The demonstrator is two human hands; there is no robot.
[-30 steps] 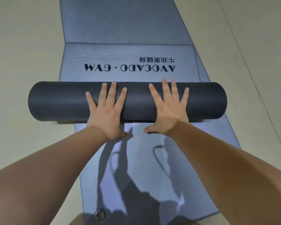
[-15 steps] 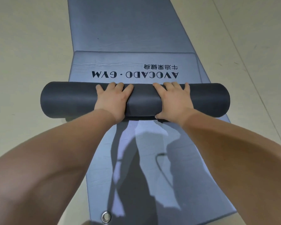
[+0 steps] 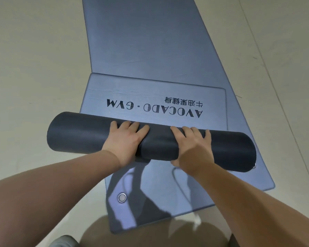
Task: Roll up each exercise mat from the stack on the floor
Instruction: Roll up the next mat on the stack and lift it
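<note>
A dark grey roll of exercise mat (image 3: 75,135) lies crosswise on the stack, its left end hanging past the stack's edge. The flat tail of this mat (image 3: 157,90), printed "AVOCADO · GYM", stretches a short way beyond the roll. My left hand (image 3: 125,139) and my right hand (image 3: 193,145) wrap over the middle of the roll, fingers curled over its far side, thumbs underneath. Below lies a longer blue-grey mat (image 3: 146,41) running away from me, with a metal eyelet (image 3: 122,197) at its near left corner.
Beige floor (image 3: 34,59) surrounds the mats on both sides, with tile seams at the right. My knees (image 3: 150,234) rest at the bottom edge, just before the near end of the lower mat.
My fingers went from flat and spread on top of the roll to curled around it. The view has shifted, so the roll now sits slanted with more of the lower mat's near end showing.
</note>
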